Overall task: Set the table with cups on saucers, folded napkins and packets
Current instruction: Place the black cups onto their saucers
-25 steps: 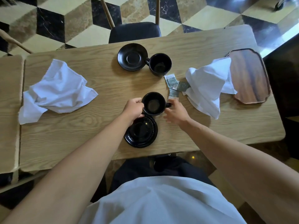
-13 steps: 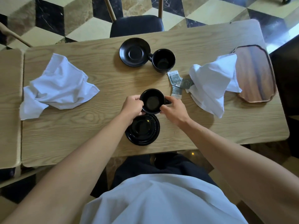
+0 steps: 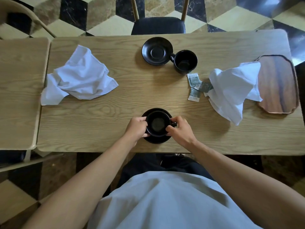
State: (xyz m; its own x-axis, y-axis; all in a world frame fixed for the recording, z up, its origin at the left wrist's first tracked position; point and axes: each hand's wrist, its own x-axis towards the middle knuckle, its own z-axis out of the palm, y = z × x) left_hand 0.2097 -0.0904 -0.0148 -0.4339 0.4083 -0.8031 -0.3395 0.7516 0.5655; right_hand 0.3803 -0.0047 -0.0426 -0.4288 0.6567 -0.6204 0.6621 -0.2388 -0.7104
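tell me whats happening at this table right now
A person is setting a wooden table. Both hands, left hand and right hand, grip the near black cup over the near saucer. The far cup stands beside its saucer, not on it. Two white napkins lie crumpled, and the packets are loose.

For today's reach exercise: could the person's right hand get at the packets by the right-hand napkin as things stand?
Probably yes: the packets lie exposed on open table, nothing between, but the right hand must first release the near cup.
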